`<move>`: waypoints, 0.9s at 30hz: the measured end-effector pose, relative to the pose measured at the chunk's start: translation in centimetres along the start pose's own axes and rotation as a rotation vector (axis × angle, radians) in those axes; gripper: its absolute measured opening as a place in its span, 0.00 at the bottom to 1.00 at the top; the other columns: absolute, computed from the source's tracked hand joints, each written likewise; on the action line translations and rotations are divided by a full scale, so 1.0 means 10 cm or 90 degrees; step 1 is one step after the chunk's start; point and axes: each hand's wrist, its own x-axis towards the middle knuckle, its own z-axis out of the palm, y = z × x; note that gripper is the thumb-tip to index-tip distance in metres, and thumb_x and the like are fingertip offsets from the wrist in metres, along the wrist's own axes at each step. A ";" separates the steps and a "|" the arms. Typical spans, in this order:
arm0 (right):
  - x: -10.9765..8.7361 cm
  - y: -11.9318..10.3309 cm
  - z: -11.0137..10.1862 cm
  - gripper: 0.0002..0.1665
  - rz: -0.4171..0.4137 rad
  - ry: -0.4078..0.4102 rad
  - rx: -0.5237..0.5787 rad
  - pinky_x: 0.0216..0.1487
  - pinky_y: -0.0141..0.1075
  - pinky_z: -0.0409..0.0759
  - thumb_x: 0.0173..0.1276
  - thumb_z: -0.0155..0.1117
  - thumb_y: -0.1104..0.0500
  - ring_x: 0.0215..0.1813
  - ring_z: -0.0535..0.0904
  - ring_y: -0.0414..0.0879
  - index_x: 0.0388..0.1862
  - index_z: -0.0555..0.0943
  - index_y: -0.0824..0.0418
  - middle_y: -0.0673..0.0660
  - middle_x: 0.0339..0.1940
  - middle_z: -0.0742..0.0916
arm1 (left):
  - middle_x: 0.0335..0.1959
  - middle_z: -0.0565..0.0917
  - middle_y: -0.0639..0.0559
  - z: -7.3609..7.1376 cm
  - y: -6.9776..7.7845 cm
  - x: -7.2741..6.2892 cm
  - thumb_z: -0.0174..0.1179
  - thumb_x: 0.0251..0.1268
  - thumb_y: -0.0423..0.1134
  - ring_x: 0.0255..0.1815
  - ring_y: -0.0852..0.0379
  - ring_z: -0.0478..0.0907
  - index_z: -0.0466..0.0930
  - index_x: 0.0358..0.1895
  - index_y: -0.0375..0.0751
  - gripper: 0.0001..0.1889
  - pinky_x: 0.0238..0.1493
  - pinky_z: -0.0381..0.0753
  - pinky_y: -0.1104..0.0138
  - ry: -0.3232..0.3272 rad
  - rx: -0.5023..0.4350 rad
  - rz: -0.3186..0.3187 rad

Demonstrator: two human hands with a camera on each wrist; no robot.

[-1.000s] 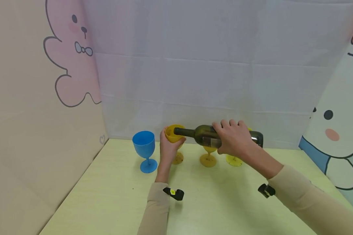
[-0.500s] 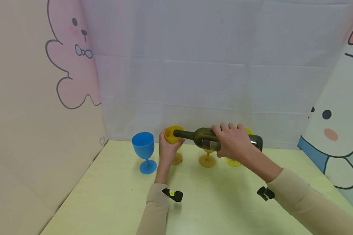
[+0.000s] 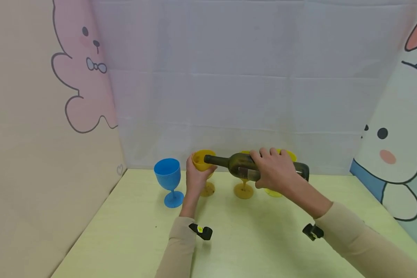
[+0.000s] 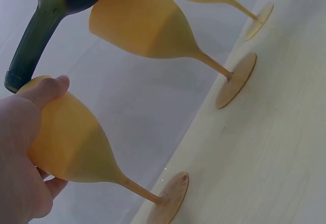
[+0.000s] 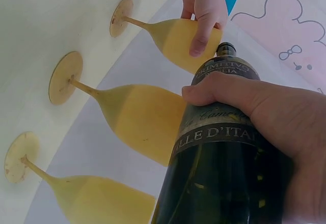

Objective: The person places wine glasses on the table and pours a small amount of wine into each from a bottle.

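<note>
My left hand [image 3: 195,175] grips the bowl of an orange-yellow goblet [image 4: 76,137] near its rim, thumb on one side and fingers on the other. The goblet's foot rests on the table. A dark green wine bottle [image 3: 243,166] lies nearly level in my right hand [image 3: 276,170], its label partly covered by the thumb. The bottle's mouth overlaps the goblet's rim in the head view and sits right at it in the left wrist view. Behind the bottle stands a second orange-yellow goblet [image 3: 243,191], and a lighter yellow goblet [image 5: 102,196] is partly hidden by my right hand.
A blue goblet [image 3: 168,175] stands upright just left of my left hand. The pale wooden table [image 3: 236,239] meets a whitish cloth [image 3: 229,100] close behind the row of goblets. Side panels with cartoon animals flank the table.
The whole scene shifts slightly down and left in the head view. Both hands keep their grip, and bottle and goblet stay in nearly the same position to each other.
</note>
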 end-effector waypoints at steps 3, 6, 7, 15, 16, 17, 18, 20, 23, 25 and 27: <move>0.00 -0.01 0.03 0.53 0.004 -0.002 0.028 0.42 0.51 0.76 0.44 0.81 0.38 0.43 0.76 0.58 0.66 0.70 0.58 0.60 0.47 0.80 | 0.66 0.69 0.49 -0.01 0.01 -0.01 0.75 0.52 0.52 0.63 0.47 0.71 0.55 0.75 0.48 0.50 0.69 0.71 0.51 0.000 -0.006 0.003; -0.01 -0.01 0.08 0.51 0.016 -0.012 0.060 0.37 0.48 0.74 0.47 0.78 0.40 0.41 0.75 0.56 0.67 0.70 0.59 0.60 0.48 0.80 | 0.68 0.68 0.47 -0.01 0.02 -0.02 0.76 0.51 0.53 0.64 0.46 0.71 0.54 0.76 0.47 0.52 0.70 0.70 0.50 -0.001 -0.012 0.000; -0.02 -0.01 0.10 0.51 0.021 -0.015 0.072 0.37 0.48 0.73 0.47 0.77 0.40 0.40 0.75 0.55 0.68 0.70 0.59 0.61 0.49 0.80 | 0.69 0.68 0.47 -0.01 0.02 -0.02 0.76 0.51 0.53 0.64 0.46 0.71 0.53 0.77 0.47 0.52 0.70 0.70 0.50 -0.001 -0.010 -0.002; -0.10 0.01 0.18 0.54 0.069 -0.006 0.163 0.44 0.55 0.76 0.48 0.74 0.40 0.50 0.78 0.60 0.71 0.67 0.60 0.64 0.57 0.81 | 0.68 0.68 0.47 0.00 0.02 -0.03 0.75 0.53 0.51 0.62 0.45 0.71 0.50 0.78 0.49 0.53 0.68 0.72 0.49 -0.007 0.008 -0.004; -0.11 0.02 0.19 0.55 0.075 -0.002 0.172 0.44 0.55 0.77 0.47 0.74 0.39 0.50 0.78 0.60 0.72 0.67 0.60 0.64 0.57 0.81 | 0.68 0.68 0.47 0.00 0.02 -0.03 0.75 0.54 0.51 0.62 0.46 0.71 0.49 0.78 0.49 0.52 0.68 0.72 0.49 -0.009 0.009 -0.004; -0.12 0.03 0.20 0.55 0.079 0.003 0.179 0.45 0.55 0.77 0.47 0.74 0.39 0.50 0.78 0.60 0.72 0.67 0.60 0.64 0.58 0.81 | 0.68 0.68 0.47 0.00 0.02 -0.03 0.74 0.54 0.50 0.62 0.46 0.71 0.49 0.78 0.50 0.52 0.68 0.71 0.49 -0.011 0.009 -0.006; -0.13 0.04 0.20 0.56 0.082 0.008 0.187 0.44 0.55 0.77 0.47 0.74 0.39 0.50 0.78 0.60 0.72 0.67 0.60 0.64 0.58 0.81 | 0.68 0.67 0.47 -0.01 0.02 -0.02 0.74 0.54 0.50 0.62 0.46 0.71 0.48 0.78 0.51 0.53 0.69 0.71 0.48 -0.015 0.007 -0.006; -0.16 0.04 0.22 0.56 0.086 0.021 0.201 0.41 0.52 0.77 0.47 0.75 0.38 0.47 0.79 0.58 0.72 0.67 0.60 0.63 0.56 0.81 | 0.68 0.67 0.48 -0.02 0.02 -0.02 0.75 0.54 0.49 0.63 0.46 0.70 0.46 0.79 0.52 0.54 0.69 0.70 0.48 -0.028 0.003 -0.009; -0.20 0.04 0.26 0.55 0.094 0.044 0.229 0.35 0.46 0.75 0.46 0.75 0.38 0.42 0.78 0.54 0.71 0.68 0.59 0.61 0.51 0.82 | 0.69 0.66 0.48 -0.03 0.04 -0.02 0.75 0.54 0.50 0.64 0.46 0.70 0.43 0.79 0.54 0.56 0.70 0.69 0.48 -0.049 0.005 -0.012; -0.23 0.03 0.30 0.54 0.097 0.060 0.250 0.31 0.42 0.74 0.46 0.75 0.38 0.40 0.77 0.52 0.70 0.69 0.60 0.59 0.48 0.82 | 0.70 0.64 0.47 -0.05 0.06 -0.03 0.74 0.54 0.50 0.65 0.45 0.69 0.42 0.79 0.54 0.56 0.71 0.68 0.47 -0.055 0.013 -0.010; -0.25 0.02 0.32 0.54 0.100 0.075 0.269 0.30 0.40 0.75 0.46 0.76 0.38 0.39 0.76 0.51 0.69 0.69 0.60 0.59 0.46 0.82 | 0.73 0.62 0.47 -0.06 0.09 -0.04 0.74 0.55 0.50 0.67 0.45 0.68 0.42 0.80 0.53 0.56 0.72 0.67 0.47 -0.053 0.017 0.002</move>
